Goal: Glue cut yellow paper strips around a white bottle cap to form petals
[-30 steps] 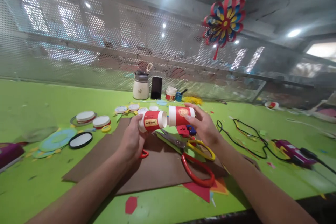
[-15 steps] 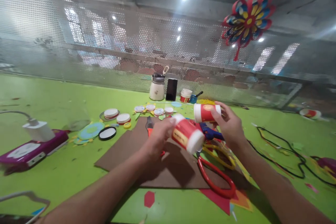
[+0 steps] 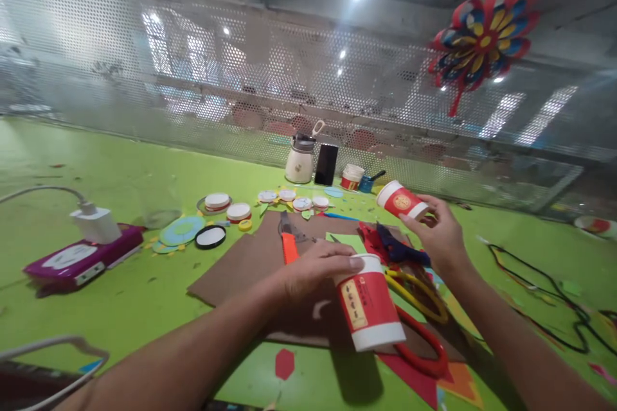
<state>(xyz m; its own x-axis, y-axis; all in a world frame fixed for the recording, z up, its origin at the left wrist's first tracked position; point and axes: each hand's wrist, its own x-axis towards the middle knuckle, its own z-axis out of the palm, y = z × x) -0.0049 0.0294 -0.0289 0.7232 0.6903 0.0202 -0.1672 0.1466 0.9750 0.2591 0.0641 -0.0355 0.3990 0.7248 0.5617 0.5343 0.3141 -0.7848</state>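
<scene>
Currently, nearest of all, the left hand point(image 3: 318, 270) grips a cup point(image 3: 373, 308) by its upper end, fingers closed on it; the cup hangs slightly tilted above the near edge of the cardboard point(image 3: 231, 273). Just beyond, the right hand point(image 3: 441, 234) pinches a second cup point(image 3: 401, 200), held on a slant in the air. Both cups are off the table point(image 3: 87, 167), well apart and not joined. They look whole on the sides that show, with no cut or added piece, so I judge them unworked so far.

Beside and partly behind the first cup lie the scissors point(image 3: 436, 359), held by neither hand; the knife point(image 3: 290, 247) rests on the cardboard, likewise out of either grip. Farther back sit small discs point(image 3: 267, 196) with bits of coloured paper around them, then the bottle point(image 3: 299, 166), the phone point(image 3: 326, 165) and more stacked cups point(image 3: 352, 176).

Half a second ago the two held cups were close together; since then the left one has swung lower and more upright, while the right one has tipped. The camera has turned leftward.
</scene>
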